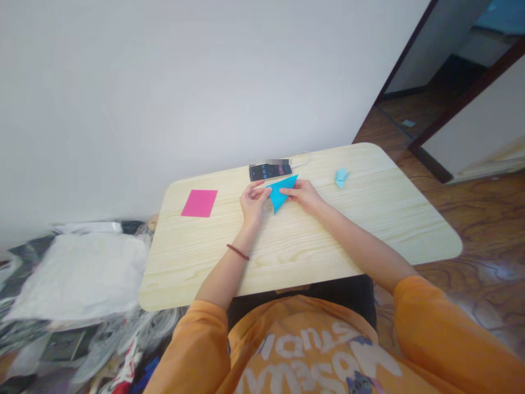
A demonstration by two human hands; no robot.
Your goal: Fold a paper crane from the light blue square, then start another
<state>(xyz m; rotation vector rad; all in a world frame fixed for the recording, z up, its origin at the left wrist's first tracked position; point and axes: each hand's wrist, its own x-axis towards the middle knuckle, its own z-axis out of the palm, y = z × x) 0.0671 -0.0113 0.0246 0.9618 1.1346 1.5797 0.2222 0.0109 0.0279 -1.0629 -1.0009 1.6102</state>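
Currently, a white wall [164,98] fills the far side, a wooden floor [484,219] runs off to the right, and a heap of white cloth and plastic [77,276] lies to the left. A pale wood-grain desk [381,213] sits directly before the person, whose orange shirt [287,350] shows at the bottom of view.

Both hands work at the desk's middle. Left hand [254,201] and right hand [302,196] hold a folded blue paper [279,191], roughly triangular, one tip pointing toward the person. Left fingers [257,189] and right fingers [287,191] are closed on its opposite sides, pinching it; whether it touches the desk cannot be told.

Just beyond it lies a black phone [269,172], partly blurred, with a white cable [303,160] attached. A pink square sheet [199,203] lies flat left of the hands. A small light-blue origami piece [341,177] sits to their right, apart. A beaded red bracelet [238,251] circles the left wrist.
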